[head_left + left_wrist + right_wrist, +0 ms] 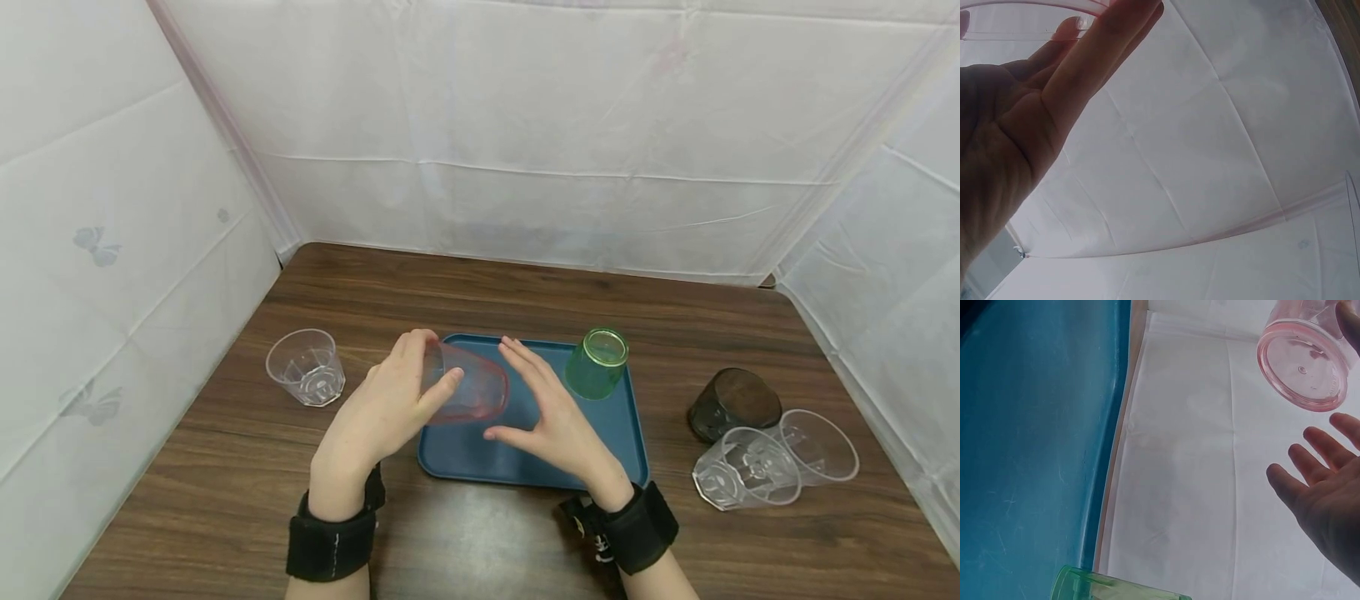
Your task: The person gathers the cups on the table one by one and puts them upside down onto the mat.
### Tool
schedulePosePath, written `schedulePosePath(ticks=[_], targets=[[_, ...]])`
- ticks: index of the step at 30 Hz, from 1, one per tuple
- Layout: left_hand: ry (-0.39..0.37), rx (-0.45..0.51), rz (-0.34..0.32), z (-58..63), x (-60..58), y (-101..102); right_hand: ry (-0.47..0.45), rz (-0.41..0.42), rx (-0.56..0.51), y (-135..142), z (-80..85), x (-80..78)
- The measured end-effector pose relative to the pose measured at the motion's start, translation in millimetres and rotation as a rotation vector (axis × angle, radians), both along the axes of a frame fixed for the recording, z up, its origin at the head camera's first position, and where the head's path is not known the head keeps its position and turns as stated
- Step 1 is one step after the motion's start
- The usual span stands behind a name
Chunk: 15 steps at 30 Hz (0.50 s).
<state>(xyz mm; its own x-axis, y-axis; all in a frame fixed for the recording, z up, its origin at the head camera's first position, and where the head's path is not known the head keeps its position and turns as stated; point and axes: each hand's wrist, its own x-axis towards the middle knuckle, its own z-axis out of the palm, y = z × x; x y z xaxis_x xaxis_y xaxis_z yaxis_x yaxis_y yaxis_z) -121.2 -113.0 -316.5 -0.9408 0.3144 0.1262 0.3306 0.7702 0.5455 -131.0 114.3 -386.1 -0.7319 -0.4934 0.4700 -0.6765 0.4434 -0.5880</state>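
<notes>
My left hand (pixel 386 400) grips a clear pink cup (pixel 474 387) near its rim, above the left part of the blue tray (pixel 480 462). The cup lies tilted on its side in the air, its base toward my right hand (pixel 555 417). That right hand is spread, thumb apart from the fingers, and does not touch the cup. In the right wrist view the pink cup (pixel 1304 365) shows its round base just beyond the right fingertips. A green cup (pixel 597 364) stands upside down on the tray's back right. Only part of the pink cup (pixel 1029 19) appears in the left wrist view.
A clear cup (pixel 306 367) stands upright left of the tray. To the right are a dark smoky cup (pixel 733 404) and two clear cups, one in front (pixel 746 468) and one behind it (pixel 819 446). White sheeting (pixel 525 125) encloses the wooden table (pixel 465 542).
</notes>
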Motion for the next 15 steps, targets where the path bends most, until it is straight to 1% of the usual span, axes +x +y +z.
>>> schedulePosePath(ticks=[10, 15], targets=[[0.008, 0.005, -0.024, -0.7, 0.2, 3.4, -0.017, 0.025, -0.018, -0.9, -1.0, -0.4], [0.021, 0.018, -0.037, 0.2, 0.4, 5.7, -0.007, 0.032, -0.022, -1.9, -1.1, -0.9]])
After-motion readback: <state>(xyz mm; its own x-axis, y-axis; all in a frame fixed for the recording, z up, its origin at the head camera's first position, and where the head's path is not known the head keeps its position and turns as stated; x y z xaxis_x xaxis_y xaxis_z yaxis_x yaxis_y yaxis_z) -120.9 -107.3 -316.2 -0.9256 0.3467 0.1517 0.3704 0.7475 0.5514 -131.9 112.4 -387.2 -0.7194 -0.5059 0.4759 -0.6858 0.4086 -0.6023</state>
